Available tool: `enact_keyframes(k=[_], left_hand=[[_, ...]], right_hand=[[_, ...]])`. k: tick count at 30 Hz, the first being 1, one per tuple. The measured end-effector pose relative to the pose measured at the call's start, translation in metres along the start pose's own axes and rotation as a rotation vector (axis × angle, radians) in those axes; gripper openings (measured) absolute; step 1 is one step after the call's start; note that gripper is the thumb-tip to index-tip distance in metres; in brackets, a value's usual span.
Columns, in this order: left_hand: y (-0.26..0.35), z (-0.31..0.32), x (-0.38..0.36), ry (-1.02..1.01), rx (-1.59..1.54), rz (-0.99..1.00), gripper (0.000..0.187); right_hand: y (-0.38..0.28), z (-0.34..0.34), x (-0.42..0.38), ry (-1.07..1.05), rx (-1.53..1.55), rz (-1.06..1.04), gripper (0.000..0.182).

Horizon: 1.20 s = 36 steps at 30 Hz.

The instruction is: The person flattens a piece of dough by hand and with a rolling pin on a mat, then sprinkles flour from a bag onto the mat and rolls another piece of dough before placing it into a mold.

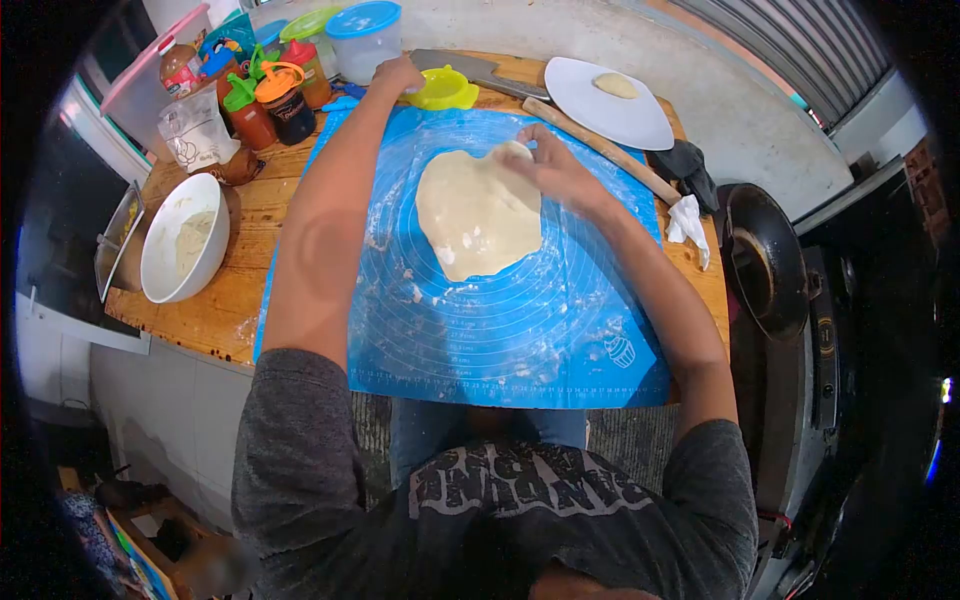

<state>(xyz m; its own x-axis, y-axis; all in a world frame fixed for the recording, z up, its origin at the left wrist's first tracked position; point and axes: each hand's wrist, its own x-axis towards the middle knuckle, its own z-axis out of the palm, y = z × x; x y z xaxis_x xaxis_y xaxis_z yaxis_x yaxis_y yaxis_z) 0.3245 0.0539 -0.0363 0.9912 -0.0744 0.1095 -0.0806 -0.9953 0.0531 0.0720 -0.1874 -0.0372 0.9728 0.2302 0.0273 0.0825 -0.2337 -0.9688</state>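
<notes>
A rolled-out sheet of dough (475,220) lies on a floured blue baking mat (460,370) printed with rings. My right hand (545,165), slightly blurred, pinches the dough's top right edge, which is lifted and curled. At the far edge of the mat, my left hand (398,76) has its fingers closed at the left side of a yellow-green plastic mould (442,90). The fingertips there are partly hidden. A wooden rolling pin (600,150) lies slantwise at the right, beyond my right hand.
A white plate (570,95) with a small dough piece (616,86) stands at back right. Behind the mould lies a cleaver (470,68). Sauce bottles (285,105) and lidded tubs (364,45) crowd the back left. A white bowl (160,265) sits left; a wok (765,265) right.
</notes>
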Motion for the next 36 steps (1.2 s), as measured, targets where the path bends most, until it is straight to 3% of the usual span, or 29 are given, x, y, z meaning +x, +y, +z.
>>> enact_keyframes(k=[1,4,7,10,12,14,17,20,23,24,30,33,36], left_hand=[[-0.001,-0.002,0.004,-0.050,-0.030,0.071,0.046],[0.002,-0.011,-0.015,-0.120,-0.410,0.044,0.047],[0.004,-0.015,-0.014,-0.267,-0.309,0.000,0.054],[0.005,-0.016,-0.022,-0.171,-0.118,0.309,0.032],[0.006,-0.020,-0.028,-0.175,-0.160,0.355,0.024],[0.010,-0.022,-0.034,-0.258,-0.380,0.245,0.020],[0.002,-0.012,-0.014,-0.279,-0.383,0.221,0.028],[0.001,-0.021,-0.026,-0.555,-0.680,0.151,0.045],[0.031,-0.050,-0.072,-0.482,-0.424,0.124,0.048],[0.027,-0.043,-0.065,-0.507,-0.358,0.216,0.050],[0.046,-0.039,-0.062,-0.567,-0.317,0.227,0.032],[0.044,-0.029,-0.052,-0.273,-0.131,0.515,0.026],[0.039,-0.025,-0.053,-0.280,-0.269,0.488,0.030]], right_hand=[[-0.005,-0.001,-0.004,-0.034,-0.010,0.030,0.039],[-0.001,-0.002,-0.004,-0.131,0.108,0.042,0.050],[-0.006,-0.009,0.001,-0.354,0.220,0.204,0.053],[-0.007,-0.005,-0.002,-0.305,0.201,0.195,0.040],[-0.007,-0.005,-0.004,-0.344,0.201,0.206,0.041],[-0.004,-0.007,-0.007,-0.354,0.197,0.211,0.043],[-0.004,-0.006,-0.009,-0.313,0.233,0.178,0.044],[-0.022,-0.005,-0.024,-0.230,0.327,0.144,0.044],[-0.023,-0.009,-0.027,-0.173,0.347,0.173,0.044],[-0.018,-0.012,-0.024,-0.163,0.334,0.171,0.044],[-0.023,-0.028,-0.035,-0.244,0.441,0.177,0.045],[-0.031,-0.030,-0.044,-0.241,0.452,0.152,0.045],[-0.026,-0.032,-0.045,-0.220,0.449,0.168,0.043]])
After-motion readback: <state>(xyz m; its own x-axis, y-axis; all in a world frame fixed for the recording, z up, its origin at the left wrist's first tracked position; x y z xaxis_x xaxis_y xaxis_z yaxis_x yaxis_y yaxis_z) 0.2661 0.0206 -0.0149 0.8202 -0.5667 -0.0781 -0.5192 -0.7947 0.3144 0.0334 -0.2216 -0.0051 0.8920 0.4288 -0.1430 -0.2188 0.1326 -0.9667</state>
